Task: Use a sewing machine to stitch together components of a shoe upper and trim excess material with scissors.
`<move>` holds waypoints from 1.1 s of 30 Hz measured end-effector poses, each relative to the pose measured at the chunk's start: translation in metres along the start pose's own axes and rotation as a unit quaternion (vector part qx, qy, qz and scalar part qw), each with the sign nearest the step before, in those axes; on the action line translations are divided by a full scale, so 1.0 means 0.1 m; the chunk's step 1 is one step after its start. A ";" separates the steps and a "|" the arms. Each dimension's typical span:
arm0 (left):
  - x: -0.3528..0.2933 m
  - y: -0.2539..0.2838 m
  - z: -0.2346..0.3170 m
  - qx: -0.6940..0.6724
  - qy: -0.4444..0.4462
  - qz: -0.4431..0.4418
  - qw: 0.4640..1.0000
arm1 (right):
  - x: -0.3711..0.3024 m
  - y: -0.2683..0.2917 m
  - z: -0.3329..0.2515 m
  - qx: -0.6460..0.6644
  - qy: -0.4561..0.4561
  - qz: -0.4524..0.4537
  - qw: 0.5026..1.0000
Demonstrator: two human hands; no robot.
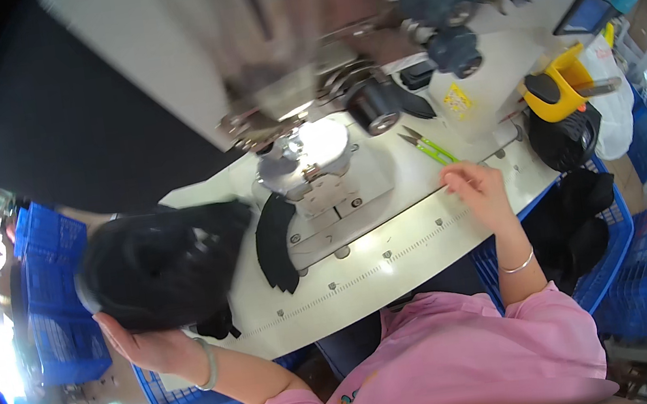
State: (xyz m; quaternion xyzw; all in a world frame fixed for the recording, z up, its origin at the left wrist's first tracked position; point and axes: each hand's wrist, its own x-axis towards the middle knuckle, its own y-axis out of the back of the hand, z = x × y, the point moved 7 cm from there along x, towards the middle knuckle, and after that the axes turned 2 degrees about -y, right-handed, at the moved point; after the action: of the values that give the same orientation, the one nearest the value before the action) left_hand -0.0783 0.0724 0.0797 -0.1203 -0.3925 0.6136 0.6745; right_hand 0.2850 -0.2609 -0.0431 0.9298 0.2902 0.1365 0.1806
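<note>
Left of the grey sewing machine [310,163], the left hand [146,344] cups a floppy black fabric cap [160,264] from beneath, best kept supported, while the right hand [477,186] rests fingers-curled on the white table [395,250].

There is one view, from a camera worn on the person's head, looking steeply down and slightly forward over the pink-sleeved arms. It sits close above the pale cream desk [397,262], whose long edge bows with the fisheye. The grey metal sewing machine [295,50] fills the upper middle, near the lens and blurred. Blue plastic crates [48,254] curve along both sides.
</note>
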 end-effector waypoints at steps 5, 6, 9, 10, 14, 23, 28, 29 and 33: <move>0.23 -0.48 -0.94 -0.031 0.034 -0.132 0.990 | -0.04 0.60 0.25 -0.425 -0.027 0.202 0.882; 0.16 -0.59 -1.21 -0.032 0.061 -0.167 0.984 | -0.02 0.66 0.37 -0.444 -0.071 0.201 0.870; 0.14 -0.25 -2.08 -0.107 0.234 -0.172 0.951 | 0.11 0.49 0.48 -0.378 -0.018 0.138 0.915; 0.09 -0.12 -2.31 -0.157 0.298 -0.103 0.936 | 0.13 0.48 0.46 -0.369 -0.010 0.138 0.919; -0.27 -0.05 -2.25 -0.129 0.474 0.162 0.856 | 0.08 0.62 0.39 -0.327 -0.023 0.127 0.936; -1.25 -1.40 -0.39 0.243 -0.045 -0.399 0.883 | 0.14 0.62 -0.85 -0.079 0.219 0.123 0.965; -2.01 -2.63 0.37 0.322 -0.632 -0.387 0.589 | 0.15 0.72 -1.52 -0.005 0.366 0.181 0.913; -2.07 -2.85 0.39 0.338 -0.681 -0.334 0.557 | 0.11 0.77 -1.66 0.014 0.396 0.213 0.893; -2.04 -3.43 0.09 0.428 -0.730 -0.237 0.478 | 0.08 0.85 -1.99 -0.003 0.422 0.272 0.865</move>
State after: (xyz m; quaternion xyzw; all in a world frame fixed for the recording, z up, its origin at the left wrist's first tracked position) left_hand 0.1796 -0.1934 0.2292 0.7715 -0.4460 0.3893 0.2331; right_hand 0.2619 -0.2698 0.1716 0.8248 0.0736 0.5607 -0.0012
